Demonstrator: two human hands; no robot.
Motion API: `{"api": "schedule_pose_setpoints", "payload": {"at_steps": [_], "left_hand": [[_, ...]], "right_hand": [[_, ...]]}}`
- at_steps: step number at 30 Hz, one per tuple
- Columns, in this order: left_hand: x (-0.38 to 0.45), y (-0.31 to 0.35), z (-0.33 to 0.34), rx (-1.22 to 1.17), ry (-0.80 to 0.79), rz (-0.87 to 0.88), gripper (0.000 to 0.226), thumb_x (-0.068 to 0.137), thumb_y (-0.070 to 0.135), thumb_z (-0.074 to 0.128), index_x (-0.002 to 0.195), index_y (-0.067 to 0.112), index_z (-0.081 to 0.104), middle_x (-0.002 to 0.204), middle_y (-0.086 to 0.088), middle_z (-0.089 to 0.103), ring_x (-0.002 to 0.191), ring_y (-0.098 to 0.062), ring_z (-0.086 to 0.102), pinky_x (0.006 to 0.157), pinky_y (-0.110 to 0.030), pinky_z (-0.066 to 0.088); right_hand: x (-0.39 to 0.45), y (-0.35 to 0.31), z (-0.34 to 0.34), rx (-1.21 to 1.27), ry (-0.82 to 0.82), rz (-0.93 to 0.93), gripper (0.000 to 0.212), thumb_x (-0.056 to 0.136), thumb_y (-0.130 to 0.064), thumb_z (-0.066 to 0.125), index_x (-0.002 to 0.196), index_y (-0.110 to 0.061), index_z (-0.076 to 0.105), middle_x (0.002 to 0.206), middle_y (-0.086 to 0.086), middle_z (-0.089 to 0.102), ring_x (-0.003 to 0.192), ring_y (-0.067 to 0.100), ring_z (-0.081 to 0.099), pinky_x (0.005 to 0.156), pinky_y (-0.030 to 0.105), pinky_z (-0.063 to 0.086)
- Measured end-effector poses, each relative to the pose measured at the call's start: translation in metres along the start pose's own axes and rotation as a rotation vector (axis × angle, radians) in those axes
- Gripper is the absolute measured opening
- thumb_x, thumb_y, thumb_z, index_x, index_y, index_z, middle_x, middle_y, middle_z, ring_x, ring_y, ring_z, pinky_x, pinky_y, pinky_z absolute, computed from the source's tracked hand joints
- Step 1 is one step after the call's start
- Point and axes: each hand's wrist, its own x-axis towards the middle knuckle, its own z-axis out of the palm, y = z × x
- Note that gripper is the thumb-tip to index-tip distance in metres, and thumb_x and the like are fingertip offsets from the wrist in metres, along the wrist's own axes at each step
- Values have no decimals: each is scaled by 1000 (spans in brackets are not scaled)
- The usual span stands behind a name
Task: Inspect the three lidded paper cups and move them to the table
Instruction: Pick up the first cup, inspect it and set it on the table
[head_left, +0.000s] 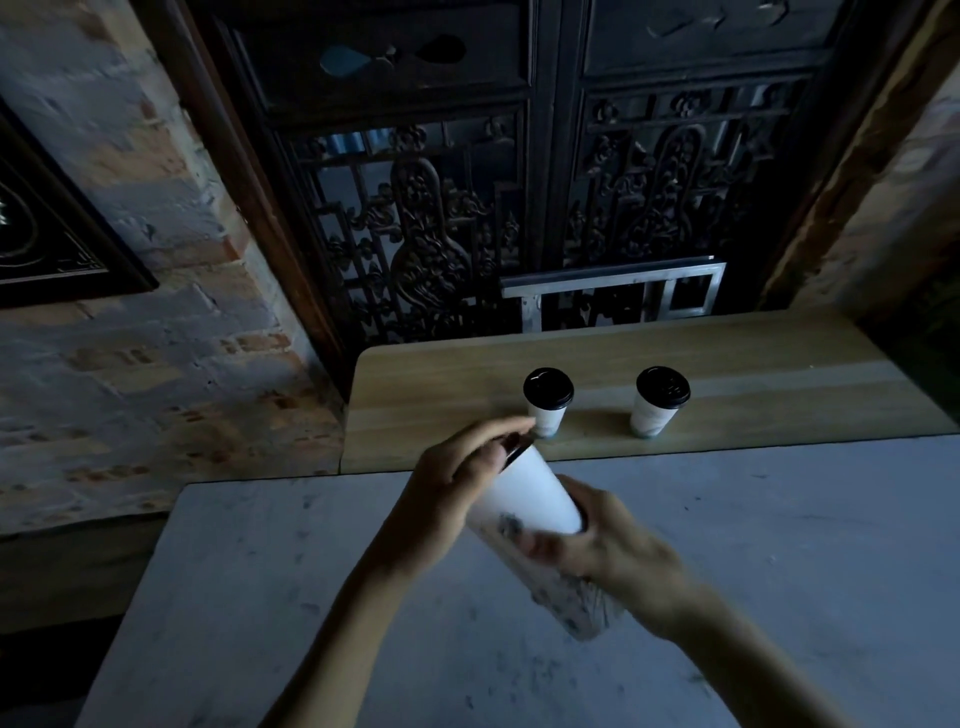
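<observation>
While two cups (548, 400) stand apart, both hands' grip (519, 514) holds a tilted cup (535, 504)

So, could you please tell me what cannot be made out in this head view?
- Held cup: print blurred by motion; lid mostly hidden by the left hand.
- Its base: covered by the right hand.
- Two standing cups on the wooden counter: print too small and dim.
</observation>
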Motion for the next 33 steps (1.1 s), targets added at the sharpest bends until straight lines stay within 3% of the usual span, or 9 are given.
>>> {"api": "schedule_pose_setpoints", "payload": {"at_steps": [3,6,10,13,16,22,26,30,33], "left_hand": [[1,-15,-1,-107,135,14,39,102,48,47,127,39,76,131,5,77,129,-19,68,110,-50,51],[6,-19,7,-98,214,-31,36,101,54,47,117,43,79,120,8,81,115,-13,73,97,-44,55],[11,-15,13,-58,360,1,41,96,55,50,96,29,81,92,10,81,86,0,67,77,-20,49],[7,-9,16,-11,380,46,51,98,52,50,91,8,74,87,-22,71,83,-10,57,74,-27,42],[6,-2,17,27,356,54,32,106,33,51,82,32,71,71,19,67,76,10,58,73,-10,42],[5,-1,8,-31,289,56,33,102,47,50,118,41,78,124,22,78,122,3,68,100,-11,48],[5,-9,3,-209,269,-10,36,98,64,57,117,44,81,121,15,81,119,-4,72,96,-23,55],[6,-16,4,-273,308,-15,52,91,73,61,121,35,81,125,8,81,124,-12,72,102,-40,52],[5,-13,6,-231,348,10,48,96,71,56,116,36,82,119,12,82,116,-7,74,93,-24,56]], "right_hand": [[2,0,-3,458,-118,104,77,77,-48,86,122,10,63,101,30,68,70,36,70,64,40,60],[4,-2,2,537,-87,150,78,81,-48,78,128,10,58,103,31,67,72,38,70,64,42,61],[0,-7,14,58,253,28,51,74,-58,76,120,-39,64,97,14,78,84,38,75,76,59,60],[-6,2,23,-410,360,-126,73,73,-69,62,136,-42,39,89,-1,71,70,21,65,61,41,53],[-10,10,29,-365,368,-218,66,76,-64,65,133,-58,33,80,-7,69,60,12,63,56,36,53],[-11,9,30,-54,303,-233,56,77,-54,75,129,-56,53,110,-15,74,93,10,73,76,38,62],[-11,6,28,122,231,-196,47,77,-48,78,122,-44,65,102,-12,78,88,3,72,71,17,55],[-11,1,29,153,209,-150,57,73,-48,77,127,-33,64,102,-13,78,88,1,73,72,17,55],[-15,-3,35,-50,307,-133,73,70,-64,69,136,-35,57,104,-19,75,91,2,72,74,24,55]]}}
